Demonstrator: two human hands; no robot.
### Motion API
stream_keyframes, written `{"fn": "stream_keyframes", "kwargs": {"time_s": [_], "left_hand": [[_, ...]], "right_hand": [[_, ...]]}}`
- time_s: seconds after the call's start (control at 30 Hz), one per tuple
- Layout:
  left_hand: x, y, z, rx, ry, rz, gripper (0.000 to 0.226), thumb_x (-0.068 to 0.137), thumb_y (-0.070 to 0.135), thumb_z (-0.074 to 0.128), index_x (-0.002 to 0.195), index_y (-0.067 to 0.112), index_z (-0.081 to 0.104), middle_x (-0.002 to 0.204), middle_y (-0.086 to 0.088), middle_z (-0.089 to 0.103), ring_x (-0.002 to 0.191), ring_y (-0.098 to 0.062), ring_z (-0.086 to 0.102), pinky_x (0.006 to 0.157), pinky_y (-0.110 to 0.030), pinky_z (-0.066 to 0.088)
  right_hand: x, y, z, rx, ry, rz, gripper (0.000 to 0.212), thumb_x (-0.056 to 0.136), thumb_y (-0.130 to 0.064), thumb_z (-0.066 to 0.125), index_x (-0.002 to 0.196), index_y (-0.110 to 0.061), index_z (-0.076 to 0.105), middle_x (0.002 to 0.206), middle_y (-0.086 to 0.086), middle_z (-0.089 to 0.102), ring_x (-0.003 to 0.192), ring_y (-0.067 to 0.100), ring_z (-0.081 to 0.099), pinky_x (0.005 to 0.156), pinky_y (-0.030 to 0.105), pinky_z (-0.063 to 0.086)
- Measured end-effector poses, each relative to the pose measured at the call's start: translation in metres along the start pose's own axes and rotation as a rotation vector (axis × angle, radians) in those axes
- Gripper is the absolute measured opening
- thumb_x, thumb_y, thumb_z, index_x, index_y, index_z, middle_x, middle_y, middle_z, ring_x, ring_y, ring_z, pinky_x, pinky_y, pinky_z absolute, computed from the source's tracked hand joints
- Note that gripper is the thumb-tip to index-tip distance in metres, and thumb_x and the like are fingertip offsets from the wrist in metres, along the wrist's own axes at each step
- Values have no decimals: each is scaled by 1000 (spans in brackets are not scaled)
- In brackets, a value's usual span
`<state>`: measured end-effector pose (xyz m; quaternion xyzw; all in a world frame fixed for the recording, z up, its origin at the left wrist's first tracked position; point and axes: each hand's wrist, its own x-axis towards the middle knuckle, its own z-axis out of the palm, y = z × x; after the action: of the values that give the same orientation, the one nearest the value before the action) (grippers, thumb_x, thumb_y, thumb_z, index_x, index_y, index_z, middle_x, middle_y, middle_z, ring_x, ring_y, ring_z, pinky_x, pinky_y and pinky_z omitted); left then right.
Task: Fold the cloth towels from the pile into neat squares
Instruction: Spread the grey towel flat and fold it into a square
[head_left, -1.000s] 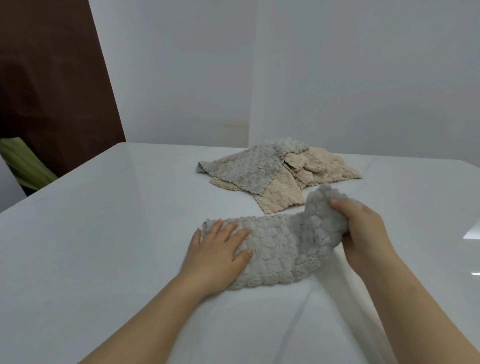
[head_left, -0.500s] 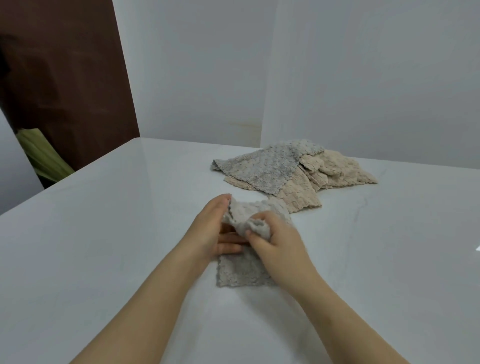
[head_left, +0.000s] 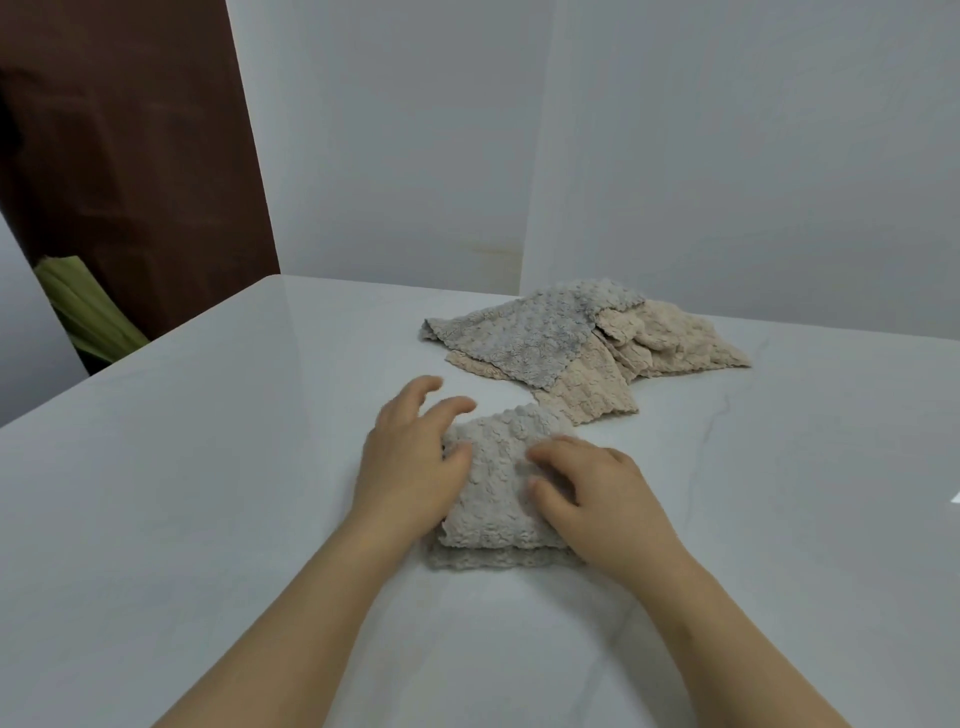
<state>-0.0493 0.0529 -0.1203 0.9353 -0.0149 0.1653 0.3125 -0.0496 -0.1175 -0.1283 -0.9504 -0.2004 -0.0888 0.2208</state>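
Two bare hands rest on a folded grey towel (head_left: 496, 483) that lies flat on the white table (head_left: 208, 493), near the middle of the view and just in front of the person. The left hand (head_left: 410, 462) sits at the towel's left edge, palm down, its thumb lying on the nubbly cloth and its fingers (head_left: 447, 408) spread and reaching past the far left corner, lifted a little above the tabletop; it grips nothing. The right hand (head_left: 597, 499) lies on the towel's right half, palm down, its fingertips (head_left: 545, 449) curled lightly and pressing into the top layer, with nothing pinched between them. The towel shows between the two hands as a roughly square pad, with a lower layer peeking out along its near edge under the top one. Beyond it, toward the far right of the table, lies the pile of unfolded towels (head_left: 587, 348): a grey towel (head_left: 519, 338) spread over the top and left, and beige towels (head_left: 670, 338) rumpled beneath and to the right. The nearest beige corner comes close to the far right corner of the folded towel; whether they touch cannot be told. A thin dark vein (head_left: 701, 452) runs through the tabletop to the right of the right hand.
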Motion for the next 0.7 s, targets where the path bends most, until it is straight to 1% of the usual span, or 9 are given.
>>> {"fn": "stream_keyframes", "kwargs": {"time_s": [0.07,0.1,0.13,0.2,0.27,0.5,0.6,0.67,0.7], "left_hand": [[-1,6,7,61,-164,76,46,97,28,41,142,25,34,157,7,13,145,-12,4,117,-31,6],[-2,5,14,155,-266,84,50,99,34,34,147,25,23,158,9,5,146,-12,-4,118,-34,0],[-3,3,20,246,-350,80,53,99,39,28,149,25,14,158,11,0,146,-12,-8,118,-37,-3],[-5,-2,27,340,-428,53,55,99,43,22,149,26,6,158,12,-2,146,-11,-9,118,-40,-5],[-7,-4,29,357,-441,45,55,99,43,20,149,27,6,158,11,-1,146,-11,-7,118,-41,-5],[-7,-2,29,412,-415,82,53,99,42,21,149,26,13,158,10,7,146,-12,-2,119,-41,-3],[-14,-5,31,368,-320,81,52,98,44,25,147,29,18,157,10,13,146,-11,4,119,-39,3],[-17,-5,32,354,-187,41,55,95,50,31,145,31,21,155,6,18,144,-14,13,117,-38,12],[-18,-5,31,344,-117,-16,58,92,54,34,144,30,22,152,2,23,142,-17,20,113,-38,17]], "right_hand": [[3,-5,-1,-40,23,20,64,81,-50,18,138,-30,40,149,-16,33,143,6,16,112,26,12],[4,-4,1,-69,-14,34,63,85,-49,17,144,-30,29,154,-16,19,145,5,5,114,25,6],[6,-3,4,-95,-72,47,59,90,-48,18,147,-30,20,157,-15,9,145,5,-2,115,27,2],[7,-1,11,-113,-185,81,54,98,-44,24,148,-30,12,158,-14,1,145,7,-5,117,32,0],[7,3,15,-100,-230,118,54,99,-42,26,149,-29,11,158,-13,1,146,8,-4,118,35,1],[9,3,18,-135,-270,151,54,99,-40,24,149,-25,14,158,-11,4,146,10,0,118,37,0],[2,3,18,-28,-154,161,51,97,-41,30,146,-27,24,157,-12,13,145,9,7,117,33,7],[-3,3,18,40,-11,208,53,92,-46,32,142,-28,33,154,-9,24,142,12,19,113,33,16],[-4,3,17,43,51,260,56,89,-48,30,140,-26,36,151,-6,30,139,15,26,110,34,20]]}}
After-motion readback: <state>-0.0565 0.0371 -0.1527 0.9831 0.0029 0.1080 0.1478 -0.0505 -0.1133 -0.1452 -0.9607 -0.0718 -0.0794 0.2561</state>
